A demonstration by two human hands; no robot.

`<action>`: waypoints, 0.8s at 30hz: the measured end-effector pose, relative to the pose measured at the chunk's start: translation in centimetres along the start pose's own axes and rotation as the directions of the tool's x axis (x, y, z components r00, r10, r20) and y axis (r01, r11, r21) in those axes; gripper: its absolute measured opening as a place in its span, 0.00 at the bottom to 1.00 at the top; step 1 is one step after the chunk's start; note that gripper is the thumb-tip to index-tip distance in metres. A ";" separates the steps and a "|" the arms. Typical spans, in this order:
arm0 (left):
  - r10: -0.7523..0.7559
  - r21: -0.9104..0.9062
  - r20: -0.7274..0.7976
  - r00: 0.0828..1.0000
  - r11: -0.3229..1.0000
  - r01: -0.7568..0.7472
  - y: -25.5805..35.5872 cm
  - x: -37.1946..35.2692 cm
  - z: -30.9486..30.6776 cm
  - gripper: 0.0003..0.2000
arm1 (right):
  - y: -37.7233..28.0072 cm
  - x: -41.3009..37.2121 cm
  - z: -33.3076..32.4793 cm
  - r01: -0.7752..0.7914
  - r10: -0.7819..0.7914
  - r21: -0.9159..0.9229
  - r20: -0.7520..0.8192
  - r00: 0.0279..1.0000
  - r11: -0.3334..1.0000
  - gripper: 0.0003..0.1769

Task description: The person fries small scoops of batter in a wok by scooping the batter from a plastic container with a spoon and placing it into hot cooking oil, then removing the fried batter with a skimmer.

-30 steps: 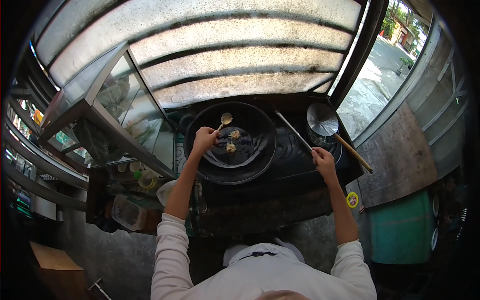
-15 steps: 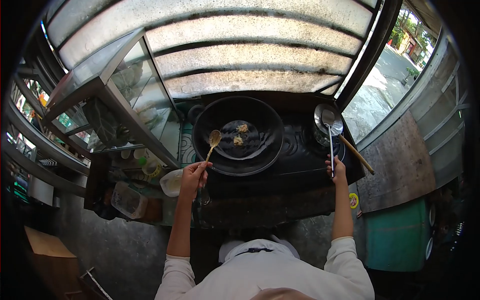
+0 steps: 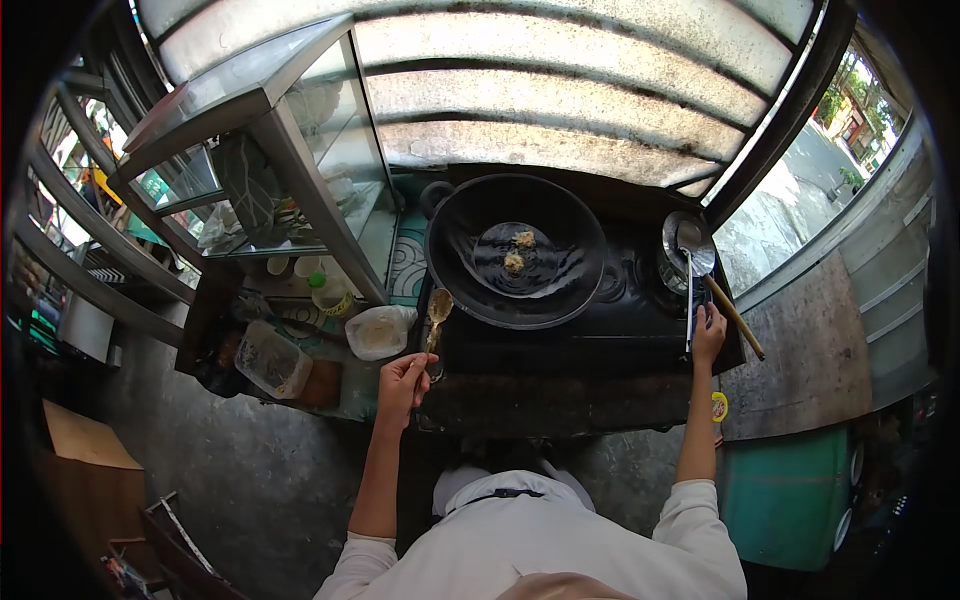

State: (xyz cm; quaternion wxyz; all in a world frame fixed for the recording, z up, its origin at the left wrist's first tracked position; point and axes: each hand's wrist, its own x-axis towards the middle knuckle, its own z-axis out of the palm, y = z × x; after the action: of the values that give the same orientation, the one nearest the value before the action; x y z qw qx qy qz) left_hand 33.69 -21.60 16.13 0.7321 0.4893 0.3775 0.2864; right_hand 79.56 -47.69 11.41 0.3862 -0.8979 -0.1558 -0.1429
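Observation:
My left hand [image 3: 402, 381] grips a spoon [image 3: 437, 312] whose bowl points up toward the near left rim of a large black wok [image 3: 515, 250]. Two small lumps of food [image 3: 518, 250] lie in the middle of the wok. My right hand [image 3: 708, 331] holds the handle of a metal ladle [image 3: 689, 285] whose bowl rests in a small metal pot [image 3: 684, 245] on the right burner.
A glass display case [image 3: 290, 150] stands to the left of the stove. Below it lie a plastic bag [image 3: 375, 330], a clear tub [image 3: 270, 358] and small cups. A wooden stick [image 3: 735, 317] leans beside the pot. A green bin [image 3: 790, 490] sits at lower right.
My left hand drew the spoon back out of the wok toward the stove's near edge. My right hand swung the long ladle upright so its bowl sits in the small pot.

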 end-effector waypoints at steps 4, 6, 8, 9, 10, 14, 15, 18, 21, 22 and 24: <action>0.013 -0.022 -0.044 0.999 1.000 -0.014 -0.2 -0.9 -0.8 0.12 | -9.2 -10.3 0.4 0.259 -0.290 0.155 0.244 0.925 0.954 0.09; 0.003 -0.045 -0.050 0.999 0.999 -0.005 -0.4 -1.2 -1.2 0.12 | -8.5 -17.4 5.1 -0.051 -0.173 0.354 0.570 0.803 0.934 0.11; -0.013 -0.057 -0.041 0.999 0.998 0.011 -0.6 -1.5 -1.5 0.11 | -8.6 -22.3 8.2 -0.552 0.130 0.140 0.898 0.421 0.822 0.19; -0.018 -0.055 -0.031 0.999 0.998 0.017 -0.7 -1.7 -1.6 0.11 | -9.1 -23.8 9.3 -0.724 0.242 -0.045 0.955 0.171 0.688 0.22; -0.023 -0.052 -0.024 0.999 0.998 0.022 -0.7 -1.9 -1.8 0.11 | -9.3 -24.8 10.5 -0.829 0.229 -0.072 0.971 0.069 0.555 0.23; -0.039 -0.046 -0.004 0.999 0.998 0.038 -1.1 -2.4 -2.9 0.11 | -9.7 -27.2 14.3 -0.982 0.168 -0.140 0.979 -0.118 0.126 0.24; -0.043 -0.049 -0.009 0.999 0.998 0.043 -1.3 -2.4 -3.1 0.11 | -9.7 -27.3 14.9 -0.990 0.175 -0.128 0.978 -0.115 0.065 0.23; -0.052 -0.054 -0.025 0.998 0.997 0.050 -1.5 -2.5 -3.8 0.11 | -9.6 -27.5 16.3 -0.992 0.115 -0.112 0.986 -0.118 -0.051 0.18; -0.060 -0.061 -0.036 0.998 0.996 0.057 -1.6 -2.5 -4.0 0.11 | -9.5 -27.8 16.9 -0.989 0.117 -0.066 0.990 -0.081 -0.130 0.15; -0.060 -0.061 -0.036 0.998 0.996 0.058 -1.6 -2.5 -4.0 0.11 | -9.4 -27.8 17.0 -0.990 0.122 -0.062 0.989 -0.077 -0.124 0.15; -0.057 -0.061 -0.036 0.998 0.997 0.054 -1.6 -2.5 -4.0 0.11 | -9.3 -27.8 17.2 -0.992 0.133 -0.056 0.989 -0.070 -0.109 0.14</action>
State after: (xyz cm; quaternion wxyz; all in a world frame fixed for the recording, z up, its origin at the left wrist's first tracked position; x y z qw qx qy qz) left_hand 29.09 -22.12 14.41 0.7468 0.4509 0.3962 0.2864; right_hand 52.94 -33.64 -4.34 0.6263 -0.4111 0.1968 0.6324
